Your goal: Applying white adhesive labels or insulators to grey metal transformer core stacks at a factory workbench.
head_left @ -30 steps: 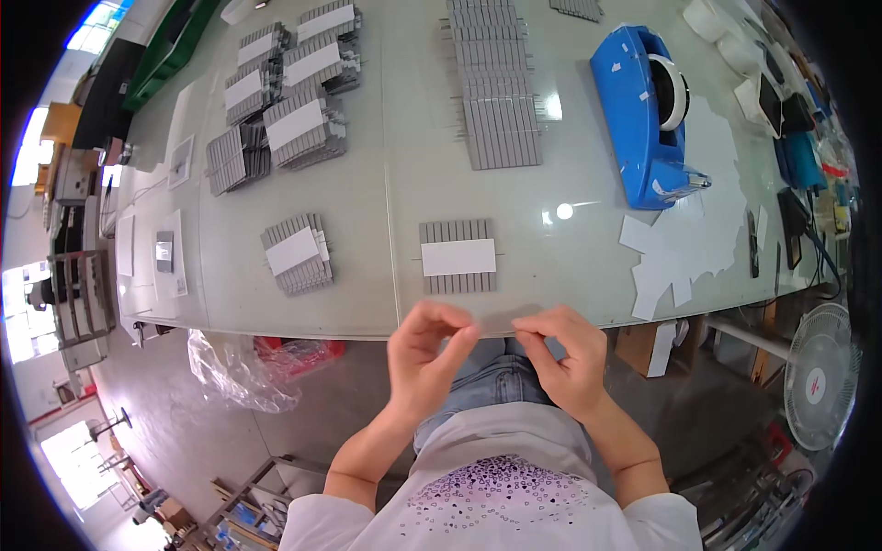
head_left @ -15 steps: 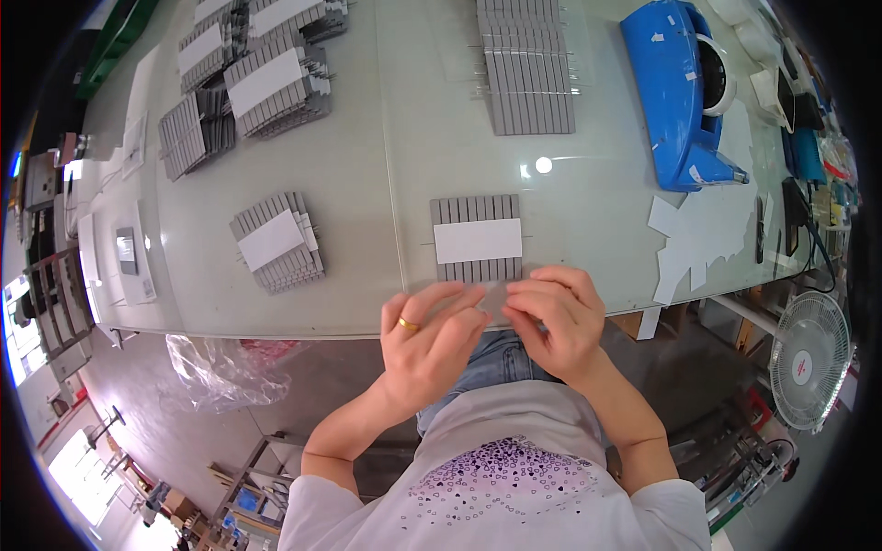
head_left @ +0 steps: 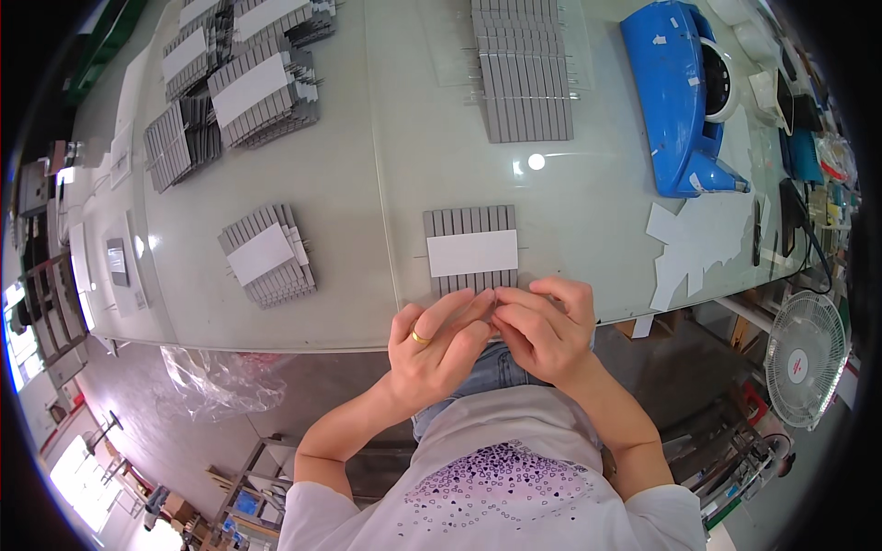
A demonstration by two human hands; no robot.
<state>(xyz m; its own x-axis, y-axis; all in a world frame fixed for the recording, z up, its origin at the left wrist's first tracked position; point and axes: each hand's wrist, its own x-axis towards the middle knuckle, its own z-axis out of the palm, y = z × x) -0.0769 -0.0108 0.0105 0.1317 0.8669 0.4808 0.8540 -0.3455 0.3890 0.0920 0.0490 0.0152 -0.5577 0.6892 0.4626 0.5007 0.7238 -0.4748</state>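
A grey slatted panel (head_left: 469,220) lies flat on the table (head_left: 349,202) in front of the person, a white band (head_left: 473,253) across its middle. That much looks done; whether the band is fastened underneath cannot be told. Banded pieces, a single bundle (head_left: 268,257) to the left and stacks (head_left: 253,96) beyond it, seem finished. The long strip (head_left: 525,101) farther back shows no white band, so it probably remains to be done.

The left hand (head_left: 430,344) and right hand (head_left: 547,335) are half curled, fingertips almost meeting at the panel's near edge; whether they pinch something small cannot be told. They cover a little of that edge, and nothing else stands between them and the panel. To the right are a blue tape dispenser (head_left: 666,101) and cut white paper (head_left: 703,248).
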